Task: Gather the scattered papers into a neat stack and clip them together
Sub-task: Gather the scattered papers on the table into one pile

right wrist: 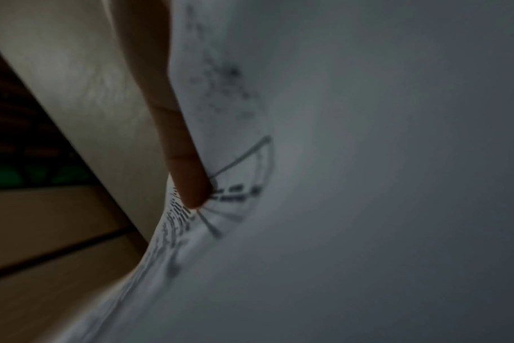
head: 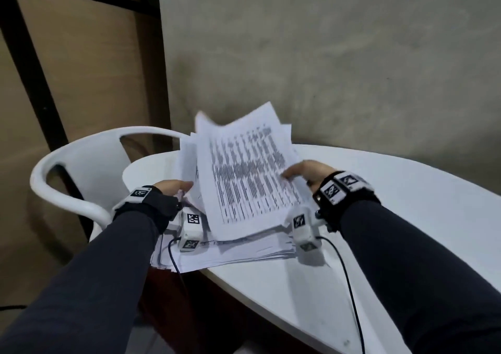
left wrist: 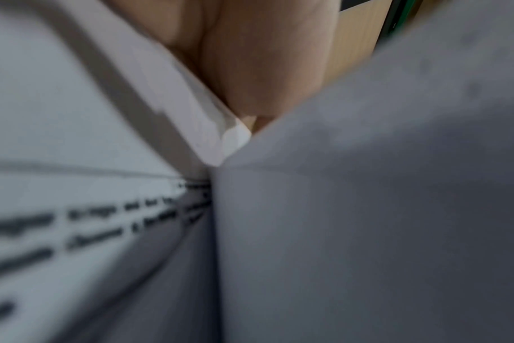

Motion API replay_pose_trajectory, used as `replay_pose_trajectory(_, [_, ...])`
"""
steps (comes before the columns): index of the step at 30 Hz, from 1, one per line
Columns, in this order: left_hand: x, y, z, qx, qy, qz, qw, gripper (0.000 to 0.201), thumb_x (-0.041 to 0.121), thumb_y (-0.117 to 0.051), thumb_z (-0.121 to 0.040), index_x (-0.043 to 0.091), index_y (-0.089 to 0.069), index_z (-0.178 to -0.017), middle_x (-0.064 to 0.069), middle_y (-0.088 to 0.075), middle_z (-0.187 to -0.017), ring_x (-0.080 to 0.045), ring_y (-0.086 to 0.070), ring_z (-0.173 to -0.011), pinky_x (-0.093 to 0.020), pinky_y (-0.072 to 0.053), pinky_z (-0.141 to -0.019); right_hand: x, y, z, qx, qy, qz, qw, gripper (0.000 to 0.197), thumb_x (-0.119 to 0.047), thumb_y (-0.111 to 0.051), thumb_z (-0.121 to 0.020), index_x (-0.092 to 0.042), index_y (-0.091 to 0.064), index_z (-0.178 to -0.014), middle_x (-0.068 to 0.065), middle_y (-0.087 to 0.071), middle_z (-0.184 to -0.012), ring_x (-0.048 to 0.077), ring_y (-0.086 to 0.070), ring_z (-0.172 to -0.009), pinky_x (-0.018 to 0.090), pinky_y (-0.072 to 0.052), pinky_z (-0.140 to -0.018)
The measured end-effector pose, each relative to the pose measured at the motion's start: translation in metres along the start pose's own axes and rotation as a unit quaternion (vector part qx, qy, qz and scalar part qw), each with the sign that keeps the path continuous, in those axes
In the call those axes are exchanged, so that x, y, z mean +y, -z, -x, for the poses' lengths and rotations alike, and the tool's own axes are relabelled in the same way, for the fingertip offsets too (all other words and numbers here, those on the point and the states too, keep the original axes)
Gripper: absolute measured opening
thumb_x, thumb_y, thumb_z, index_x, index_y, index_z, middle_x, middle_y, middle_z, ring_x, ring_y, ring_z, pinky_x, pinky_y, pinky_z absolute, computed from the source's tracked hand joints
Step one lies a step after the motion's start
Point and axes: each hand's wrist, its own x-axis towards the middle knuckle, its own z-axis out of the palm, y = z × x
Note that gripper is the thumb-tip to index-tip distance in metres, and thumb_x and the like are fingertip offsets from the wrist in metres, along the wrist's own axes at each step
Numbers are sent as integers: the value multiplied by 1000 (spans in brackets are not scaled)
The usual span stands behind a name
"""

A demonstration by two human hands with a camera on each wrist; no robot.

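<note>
Now both hands hold a bundle of printed papers (head: 244,175) tilted up off the white desk (head: 393,218) near its left end, above more sheets (head: 235,253) lying loosely fanned at the desk's near edge. Gripping the bundle's left edge, the left hand (head: 173,187) has its fingers hidden behind the pages, while the right hand (head: 306,173) pinches the right edge, thumb on the printed face. Beyond the desk's left end stands a white plastic chair (head: 81,169).
</note>
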Motion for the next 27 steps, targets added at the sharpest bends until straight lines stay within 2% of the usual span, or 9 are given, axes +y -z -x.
replay_pose_trajectory(2, [-1, 4, -11, -11, -14, 50, 999, 80, 60, -72, -66, 11, -56, -126, -10, -63, -127, -20, -63, -110, -25, -47, -97, 5, -14, -2, -6, -10, 53, 999, 11, -21, -73, -76, -13, -67, -69, 5, -59, -73, 22, -54, -72, 27, -44, -68])
replay_pose_trajectory(5, [0, 4, -6, -36, -25, 48, 998, 61, 54, -57, -83, 16, -55, -131, -3, -59, -128, -29, -57, -116, -34, -45, -98, 11, -18, -10, 2, -9, -14, 1000, 71, -32, -79, -68, -4, -51, -126, 7, -67, -98, 22, -60, -88, 29, -46, -77])
replay_pose_trajectory(9, [-5, 5, -10, -79, -4, -84, 993, 39, 10, -76, -71, 3, -68, -108, -11, -64, -124, -28, -62, -99, -34, -51, -82, 17, -16, -18, 104, 2, -209, 972, 32, -15, -68, -83, -4, -61, -112, 14, -62, -97, 19, -56, -72, 35, -46, -77])
replay_pose_trajectory(11, [-4, 9, -12, -80, -1, -130, 988, 34, 6, -78, -67, 2, -70, -100, -14, -64, -125, -32, -62, -103, -36, -50, -90, 21, -15, -30, 193, -12, -235, 953, 67, 0, -68, -72, -9, -44, -134, 19, -62, -105, 31, -62, -79, 39, -52, -81])
replay_pose_trajectory(13, [-3, 8, -7, -74, -3, -130, 989, 24, 7, -71, -79, 3, -66, -102, -22, -66, -115, -31, -63, -82, -27, -47, -68, 20, -11, -30, 251, -32, -155, 955, 93, -4, -69, -72, -19, -17, -148, 18, -53, -129, 33, -58, -111, 39, -46, -98])
replay_pose_trajectory(16, [-6, 7, -9, -77, -5, -105, 991, 33, 17, -68, -83, 7, -66, -114, -15, -74, -93, -25, -62, -65, -17, -42, -55, 14, -6, -17, 215, -42, -1, 976, 94, -8, -68, -80, -7, -4, -149, 16, -56, -118, 30, -52, -123, 35, -41, -104])
replay_pose_trajectory(21, [-3, 7, -7, -59, 5, -114, 992, 12, 4, -66, -82, 2, -65, -93, -9, -71, -85, -23, -59, -56, -15, -47, -49, 12, -15, -13, 25, -28, -42, 998, 34, 3, -72, -76, 7, -60, -107, 28, -67, -103, 38, -66, -96, 51, -48, -97])
replay_pose_trajectory(23, [-2, 8, -10, -59, -1, -143, 988, 37, 10, -74, -75, 0, -65, -109, -7, -67, -115, -31, -64, -90, -31, -54, -85, 12, -18, -16, 52, -11, -68, 996, 9, -1, -68, -81, 3, -61, -85, 23, -63, -82, 30, -62, -64, 52, -54, -86])
replay_pose_trajectory(27, [-4, 13, -20, -42, 1, -167, 985, 46, 12, -74, -76, -1, -62, -119, -11, -63, -125, -31, -58, -115, -38, -43, -103, 15, -8, -15, 56, -28, -87, 994, 72, 20, -53, -77, -12, -33, -138, 19, -54, -65, 21, -50, -27, 33, -54, -42])
